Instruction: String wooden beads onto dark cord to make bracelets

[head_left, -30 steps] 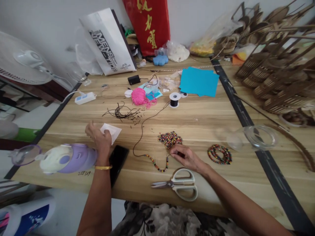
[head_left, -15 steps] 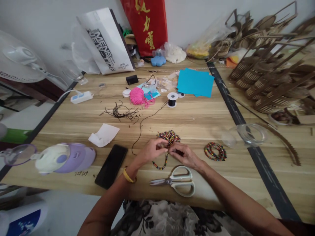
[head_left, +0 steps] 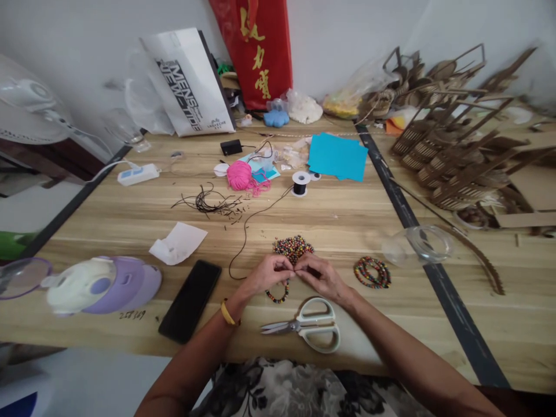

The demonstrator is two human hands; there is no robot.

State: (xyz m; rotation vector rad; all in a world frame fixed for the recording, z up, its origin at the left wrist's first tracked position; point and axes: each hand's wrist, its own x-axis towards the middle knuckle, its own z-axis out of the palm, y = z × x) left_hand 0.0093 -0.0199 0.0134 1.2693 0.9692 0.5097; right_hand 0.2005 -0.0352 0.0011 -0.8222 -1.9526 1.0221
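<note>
My left hand point(head_left: 270, 273) is pinched at the near edge of a pile of small multicoloured beads point(head_left: 293, 248). Its fingertips meet those of my right hand point(head_left: 319, 274), also pinched. What lies between the fingertips is too small to make out. A short curved string of beads point(head_left: 278, 299) hangs below my left hand onto the table. Black cord point(head_left: 245, 231) runs from a white spool point(head_left: 300, 184) round towards my left hand. White-handled scissors point(head_left: 309, 325) lie below my hands. A coiled bead strand point(head_left: 372, 273) rests to the right.
A black phone point(head_left: 190, 301), a purple and white bottle point(head_left: 104, 285) and crumpled paper point(head_left: 178, 243) are on the left. Behind lie pink yarn point(head_left: 238, 175), black cord scraps point(head_left: 208, 201) and blue sheets point(head_left: 337, 156). Woven baskets point(head_left: 438, 156) stand at the right.
The camera view has shifted slightly. My hands have drawn closer, so their fingertips now meet, and my left fingers have closed more.
</note>
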